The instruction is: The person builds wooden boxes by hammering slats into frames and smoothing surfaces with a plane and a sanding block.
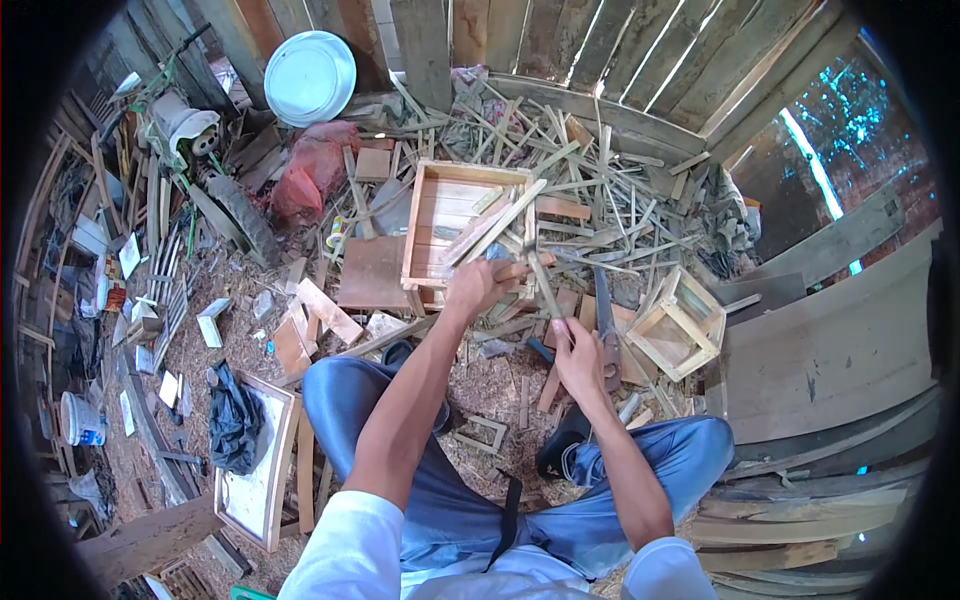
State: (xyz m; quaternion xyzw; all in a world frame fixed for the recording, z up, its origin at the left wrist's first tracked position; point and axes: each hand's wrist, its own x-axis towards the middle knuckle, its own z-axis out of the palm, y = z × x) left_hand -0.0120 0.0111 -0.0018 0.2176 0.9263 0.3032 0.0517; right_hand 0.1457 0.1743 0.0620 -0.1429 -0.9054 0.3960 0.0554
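Observation:
My left hand point(474, 288) is closed around a short reddish-brown piece of wood point(514, 270) over the near right corner of a shallow wooden box point(412, 240). In my right hand point(580, 356) is the near end of a slim wooden handle. A small dark head at its far end makes it look like a hammer point(546, 292), and it meets the wood by my left hand. Several loose pale strips point(510, 222) lie slanted across the box. A handsaw point(606, 322) rests beyond my right hand, beside a small wooden frame box point(676, 322).
Scrap strips point(620, 205) pile up against the plank wall. At left are a red plastic bag point(312, 180), a pale round basin point(310, 78) and a motorbike-like machine point(185, 130). A framed white panel point(268, 500) with black cloth lies by my left knee; boards point(820, 350) lean at right.

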